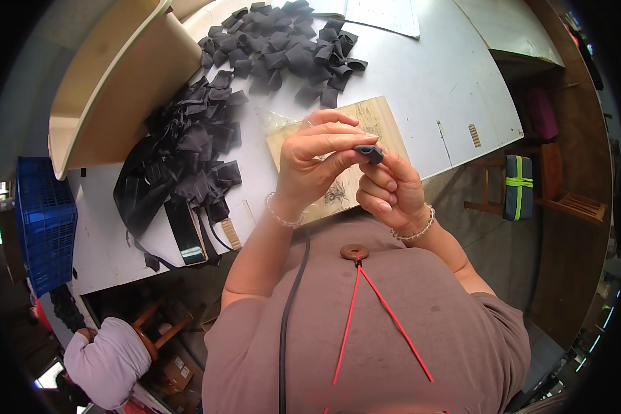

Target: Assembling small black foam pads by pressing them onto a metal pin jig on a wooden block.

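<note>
Between my two hands is a small folded piece of black fabric (pixel 370 153), pinched by the fingertips above a pale wooden board (pixel 388 117). My left hand (pixel 319 155) grips its left side with thumb and forefinger, the other fingers stretched above. On the other side, my right hand (pixel 391 188) has thumb and forefinger on the piece, with the remaining fingers curled in. A small dark tangle of threads (pixel 336 192) lies on the board below the hands. Clear plastic film (pixel 276 121) shows at the board's upper left.
A heap of folded black fabric pieces (pixel 283 52) covers the table's far side, and strung black strips (pixel 193 138) lie at left beside a beige plastic bin (pixel 127 90). Farther left is a blue crate (pixel 45 221). Another person (pixel 110 359) sits at lower left.
</note>
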